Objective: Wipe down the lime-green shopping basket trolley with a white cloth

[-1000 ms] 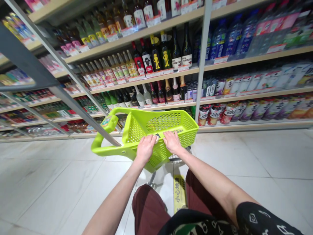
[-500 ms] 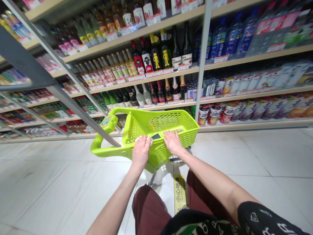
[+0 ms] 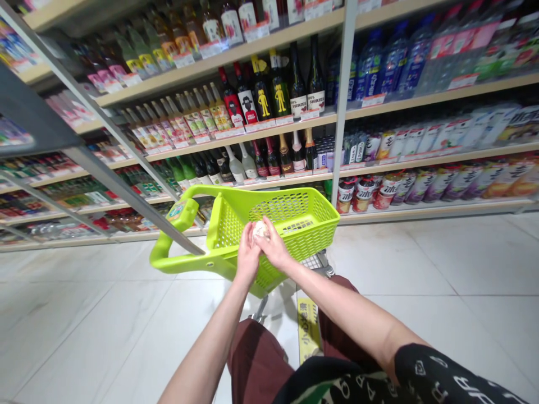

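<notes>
My left hand and my right hand are together, both closed around a crumpled white wad that looks like tissue. Its lower part is hidden by my fingers and palms. The hands are held over the near rim of a lime-green shopping cart with a basket of perforated plastic. The cart stands sideways in front of me, its looped handle to the left.
Shelves with several rows of bottles and cans rise behind the cart. A grey metal post slants down to the cart's handle side. On the tiled floor, a yellow sticker lies between my legs.
My right hand has left the cart's near rim and moved left to meet my left hand at the white wad. My left hand has lifted slightly. A dark rectangle in the basket is now hidden.
</notes>
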### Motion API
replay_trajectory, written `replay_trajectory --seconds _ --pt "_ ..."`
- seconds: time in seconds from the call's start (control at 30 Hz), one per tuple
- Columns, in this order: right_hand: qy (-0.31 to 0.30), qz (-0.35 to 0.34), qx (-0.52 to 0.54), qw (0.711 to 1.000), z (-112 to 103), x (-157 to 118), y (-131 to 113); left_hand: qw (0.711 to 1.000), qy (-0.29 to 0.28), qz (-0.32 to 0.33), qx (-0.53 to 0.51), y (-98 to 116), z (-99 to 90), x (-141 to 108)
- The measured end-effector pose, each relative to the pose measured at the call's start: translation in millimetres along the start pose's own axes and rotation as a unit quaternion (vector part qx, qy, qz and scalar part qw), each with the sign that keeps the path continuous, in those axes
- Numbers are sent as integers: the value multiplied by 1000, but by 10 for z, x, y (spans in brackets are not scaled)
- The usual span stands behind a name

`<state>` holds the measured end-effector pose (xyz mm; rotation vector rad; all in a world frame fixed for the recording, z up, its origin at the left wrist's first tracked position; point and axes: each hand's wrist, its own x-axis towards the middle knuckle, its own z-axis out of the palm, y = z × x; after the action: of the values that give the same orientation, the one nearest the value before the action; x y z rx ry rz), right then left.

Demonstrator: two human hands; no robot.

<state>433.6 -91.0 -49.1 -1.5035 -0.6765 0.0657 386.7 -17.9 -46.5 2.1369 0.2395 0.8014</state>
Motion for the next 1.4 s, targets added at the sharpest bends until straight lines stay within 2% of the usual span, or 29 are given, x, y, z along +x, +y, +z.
replay_trajectory --seconds 0.1,0.2,0.27,0.33,0.4,0.47,0.63,0.7,0.77,0.93,1.0,1.07,1.17,1.27,1.33,1.4 --pt "40 -12 -17 999 17 30 -13 998 -63 7 -2 71 -9 -56" --pt "52 -113 -106 987 -68 26 9 992 -56 68 90 70 -125 -122" --pt "25 -187 -179 966 -140 11 42 971 -35 130 196 42 -237 -155" --pt "-27 -228 -243 942 -182 -17 92 937 -23 168 306 5 -331 -173" --pt "-73 -237 -280 927 -181 -54 157 904 -27 176 388 -28 -379 -182" --pt "-99 -231 -289 924 -154 -87 233 883 -36 177 433 -50 -384 -185" --pt "-122 -200 -312 921 -217 -55 426 867 -37 193 458 -54 -352 -182" --pt "-122 -195 -327 916 -370 -1 505 866 -37 198 459 -50 -353 -179" --pt "-97 -188 -342 916 -623 51 598 866 -35 197 459 -49 -356 -178" --pt "43 -100 -419 901 -1455 138 808 868 -29 197 455 -67 -345 -182" --pt "79 -67 -443 890 -1631 155 835 867 -22 202 454 -78 -332 -182" --pt "71 -73 -444 890 -1613 155 829 866 -16 206 454 -84 -319 -179" --pt "13 -135 -418 898 -1336 138 809 864 -20 208 458 -76 -308 -175" --pt "-30 -192 -413 890 -1115 128 848 863 -43 194 465 -50 -310 -175" --pt "-43 -214 -414 884 -1146 135 924 864 -59 180 467 -34 -313 -178" --pt "-32 -217 -407 887 -1330 157 1025 866 -66 170 465 -27 -315 -180"
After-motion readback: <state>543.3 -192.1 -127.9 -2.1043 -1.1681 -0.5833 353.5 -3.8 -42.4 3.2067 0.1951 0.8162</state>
